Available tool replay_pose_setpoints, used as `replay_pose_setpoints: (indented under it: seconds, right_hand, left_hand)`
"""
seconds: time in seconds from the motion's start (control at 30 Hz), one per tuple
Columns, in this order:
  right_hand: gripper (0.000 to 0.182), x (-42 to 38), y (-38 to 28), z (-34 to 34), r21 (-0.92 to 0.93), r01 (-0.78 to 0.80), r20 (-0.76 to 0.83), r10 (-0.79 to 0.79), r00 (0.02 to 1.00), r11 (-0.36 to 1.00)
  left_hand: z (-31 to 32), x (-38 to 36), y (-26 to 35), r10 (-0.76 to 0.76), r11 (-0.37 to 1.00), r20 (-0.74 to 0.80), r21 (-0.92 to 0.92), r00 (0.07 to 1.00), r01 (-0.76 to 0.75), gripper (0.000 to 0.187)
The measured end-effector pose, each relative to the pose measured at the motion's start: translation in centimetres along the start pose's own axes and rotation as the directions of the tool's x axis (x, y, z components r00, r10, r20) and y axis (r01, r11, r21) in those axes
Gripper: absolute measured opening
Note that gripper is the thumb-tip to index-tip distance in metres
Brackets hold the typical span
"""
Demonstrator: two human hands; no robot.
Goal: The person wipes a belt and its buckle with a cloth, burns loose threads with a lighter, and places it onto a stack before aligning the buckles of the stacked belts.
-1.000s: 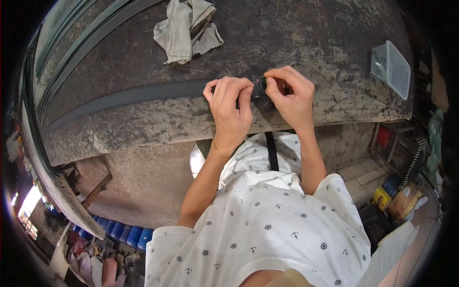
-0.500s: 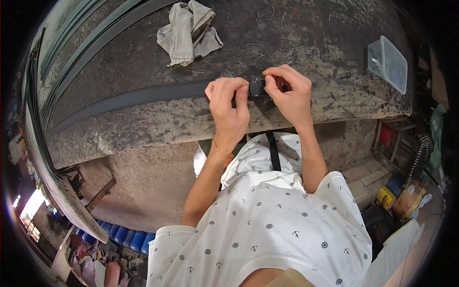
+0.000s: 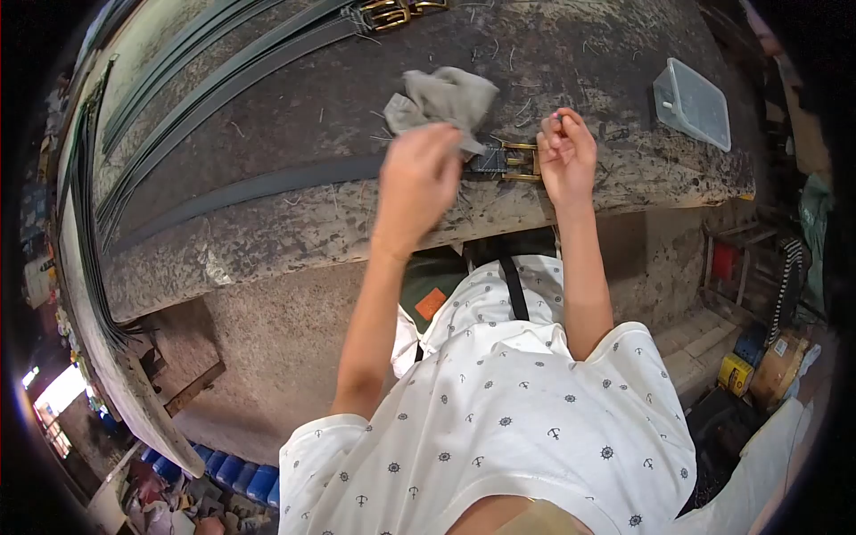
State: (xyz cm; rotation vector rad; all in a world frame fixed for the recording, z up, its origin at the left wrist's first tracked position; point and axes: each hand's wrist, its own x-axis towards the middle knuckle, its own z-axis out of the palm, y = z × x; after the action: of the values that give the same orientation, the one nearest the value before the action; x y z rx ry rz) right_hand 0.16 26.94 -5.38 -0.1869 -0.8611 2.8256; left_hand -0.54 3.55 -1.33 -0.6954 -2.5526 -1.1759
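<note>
A dark grey belt (image 3: 267,185) lies along the near edge of the worktable, its brass buckle (image 3: 520,161) at the right end. My left hand (image 3: 417,183), smeared by motion, is closed on a crumpled beige cloth (image 3: 455,96) just above the belt. A corner of that cloth pokes out past my fingers near the belt's stitched end. Right of the buckle, my right hand (image 3: 568,160) is raised with its fingers curled in. Something small and pinkish shows at its fingertips, too small to name.
More belts or straps (image 3: 223,94) lie at the back left, several with brass buckles (image 3: 388,12). Dark strips (image 3: 85,214) hang over the left edge. A clear plastic box (image 3: 694,105) sits at right. Loose threads litter the worktable (image 3: 624,178).
My left hand has left the belt and pulled the cloth nearer, to the right. My right hand has moved off the belt end, uncovering the brass buckle. The view has shifted slightly.
</note>
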Motion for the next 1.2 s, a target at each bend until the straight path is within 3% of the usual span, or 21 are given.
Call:
replay_pose_setpoints:
  seconds: [0.03,0.07,0.1,0.17,0.23,0.3,0.37,0.43,0.53,0.6,0.8,0.9,0.97,1.0,1.07,1.2]
  right_hand:
    - [0.014,0.1,-0.1,-0.1,0.107,-0.021,0.013,0.020,1.000,0.994]
    - [0.014,0.1,-0.2,-0.1,0.134,-0.016,0.030,0.012,0.999,0.991]
    - [0.014,0.1,-0.3,-0.1,0.134,-0.013,0.043,0.007,0.999,0.991]
    - [0.013,0.0,-0.5,-0.3,0.235,-0.032,0.090,0.011,0.996,0.971]
    - [0.014,-0.2,-0.5,-0.4,0.152,0.004,0.067,-0.014,0.998,0.988]
    - [0.014,-0.7,-0.2,-0.3,0.074,0.039,0.046,-0.042,0.998,0.997]
    - [0.015,-2.0,0.2,0.4,-0.264,0.089,-0.062,-0.109,0.992,0.961]
    - [0.017,-2.8,0.6,0.4,-0.320,0.125,-0.042,-0.146,0.988,0.939]
    - [0.020,-4.1,1.1,0.9,-0.593,0.125,-0.071,-0.206,0.976,0.795]
    - [0.020,-4.7,1.2,1.4,-0.640,0.133,-0.054,-0.218,0.974,0.757]
    - [0.016,-5.6,1.4,2.1,-0.797,0.126,0.021,-0.182,0.983,0.590]
    - [0.010,-5.9,1.7,2.2,-0.772,0.157,0.015,-0.230,0.973,0.615]
    - [0.005,-5.8,1.8,2.2,-0.885,0.236,0.143,-0.248,0.958,0.402]
    - [0.005,-5.8,1.8,2.1,-0.885,0.228,0.134,-0.246,0.960,0.406]
    - [0.006,-5.8,1.5,2.7,-0.911,0.305,0.233,-0.263,0.936,0.279]
    - [0.006,-5.8,1.4,2.8,-0.917,0.329,0.270,-0.258,0.928,0.226]
  left_hand:
    - [0.8,-0.6,0.6,0.081,0.996,0.095,0.020,0.992,-0.083,0.027]
    - [1.6,-1.2,0.9,0.068,0.991,0.146,0.102,0.987,-0.083,0.033]
    - [1.7,-1.8,0.5,0.075,0.990,0.136,0.106,0.988,-0.090,0.033]
    - [1.0,-2.1,0.6,0.003,0.944,0.117,0.328,0.993,-0.042,0.037]
    - [0.2,-2.0,0.1,-0.022,0.915,0.102,0.403,0.995,-0.021,0.039]
    - [-0.5,-1.7,0.0,-0.139,0.886,-0.077,0.436,0.987,0.159,0.043]
    - [-1.3,-1.8,1.2,-0.052,0.895,-0.155,0.432,0.987,0.115,0.048]
    - [-1.2,-2.1,2.2,0.072,0.980,-0.028,0.185,0.997,-0.066,0.055]
    - [1.3,-2.4,2.6,0.114,0.984,0.007,0.140,0.993,-0.114,0.051]
    - [2.8,-2.6,2.8,0.139,0.980,-0.018,0.148,0.990,-0.135,0.034]
    - [4.0,-2.9,2.1,0.153,0.986,-0.126,0.091,0.980,-0.142,0.014]
    - [4.4,-2.9,1.6,0.120,0.992,-0.149,0.055,0.982,-0.112,0.011]
    - [4.4,-2.9,1.6,0.112,0.993,-0.150,0.051,0.982,-0.106,0.010]
    - [4.3,-3.0,1.6,0.107,0.994,-0.152,0.045,0.983,-0.102,0.009]
    - [4.2,-2.9,1.7,0.099,0.995,-0.136,0.040,0.986,-0.094,0.009]
    - [4.1,-2.7,1.8,0.097,0.995,-0.118,0.036,0.988,-0.093,0.010]
